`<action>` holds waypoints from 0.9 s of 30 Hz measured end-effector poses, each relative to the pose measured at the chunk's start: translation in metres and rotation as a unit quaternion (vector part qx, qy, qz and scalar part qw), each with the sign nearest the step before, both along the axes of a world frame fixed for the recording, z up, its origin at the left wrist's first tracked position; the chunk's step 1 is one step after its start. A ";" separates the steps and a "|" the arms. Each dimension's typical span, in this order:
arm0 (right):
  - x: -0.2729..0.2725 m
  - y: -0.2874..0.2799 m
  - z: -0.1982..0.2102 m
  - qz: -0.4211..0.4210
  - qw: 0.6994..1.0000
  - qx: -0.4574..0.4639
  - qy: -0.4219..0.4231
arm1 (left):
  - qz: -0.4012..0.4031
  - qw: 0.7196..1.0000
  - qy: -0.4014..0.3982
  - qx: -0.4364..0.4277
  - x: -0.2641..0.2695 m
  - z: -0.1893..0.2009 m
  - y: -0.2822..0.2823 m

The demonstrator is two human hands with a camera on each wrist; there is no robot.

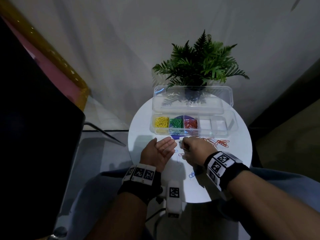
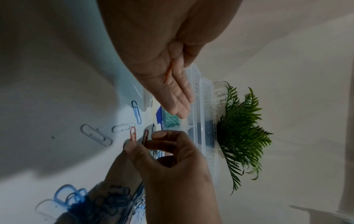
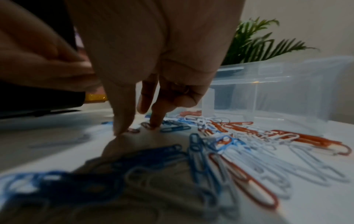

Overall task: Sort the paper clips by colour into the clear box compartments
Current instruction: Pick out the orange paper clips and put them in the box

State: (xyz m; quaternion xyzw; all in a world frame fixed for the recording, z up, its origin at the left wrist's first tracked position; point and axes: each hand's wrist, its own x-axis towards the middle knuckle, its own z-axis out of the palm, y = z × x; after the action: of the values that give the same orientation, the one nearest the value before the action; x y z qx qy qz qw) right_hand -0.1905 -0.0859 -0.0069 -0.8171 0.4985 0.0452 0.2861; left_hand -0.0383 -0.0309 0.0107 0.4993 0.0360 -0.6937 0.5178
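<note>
Fingertips first: my right hand (image 1: 194,149) is curled down onto the table (image 1: 242,153), thumb and forefinger closing on a red clip (image 2: 133,134) that lies flat just beyond them, with a second red clip (image 2: 145,136) beside it. Whether the pinch has actually caught the wire I cannot tell. I judge the trick is to slide a nail under one end and tip the clip up, taking only that one, since a white clip (image 2: 122,128) lies close by on the far side.

My left hand (image 1: 159,151) waits just to the left of the right, palm up and fingers straight, cupping a red clip (image 2: 168,71) that rests loose across the fingers. It should stay level so nothing rolls off.

Ahead of both hands stands the clear box (image 1: 232,125), lid tipped back. Yellow clips (image 1: 161,122), green clips (image 1: 176,123) and red clips (image 1: 190,123) fill three compartments; the two right-hand compartments look empty. The loose pile (image 3: 229,144) under and to the right of my right wrist is thin coated wire in blue, white and red, tangled and overlapping, so I expect clips to drag their neighbours along
</note>
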 end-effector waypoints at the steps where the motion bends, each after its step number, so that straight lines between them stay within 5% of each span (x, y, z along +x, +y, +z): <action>1: 0.001 0.001 -0.002 0.011 1.000 -0.007 0.009 | -0.001 1.000 0.000 0.001 0.000 -0.001 0.000; 11: 0.010 0.008 -0.008 0.045 0.998 -0.039 0.000 | 0.000 1.000 0.016 0.011 -0.001 -0.003 -0.003; 16: 0.003 0.002 0.010 -0.061 0.984 -0.048 -0.158 | 0.034 0.999 0.008 0.024 -0.002 -0.010 -0.006; 19: 0.008 0.007 0.028 -0.016 0.969 -0.076 -0.235 | 0.060 0.998 0.030 0.018 -0.010 -0.010 -0.008; 23: 0.013 0.013 0.044 0.047 0.971 -0.087 -0.217 | 0.064 0.997 0.038 0.023 -0.025 -0.012 -0.011; 27: -0.014 0.008 0.056 -0.065 0.967 -0.118 -0.217 | 0.053 0.995 0.083 0.020 -0.035 -0.010 -0.017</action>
State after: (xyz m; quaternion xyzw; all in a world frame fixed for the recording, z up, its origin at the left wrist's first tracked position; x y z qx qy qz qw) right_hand -0.2046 -0.0779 0.0490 -0.8010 0.4788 -0.2106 0.2912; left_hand -0.0735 -0.0478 0.0006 0.4477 0.1197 -0.7034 0.5389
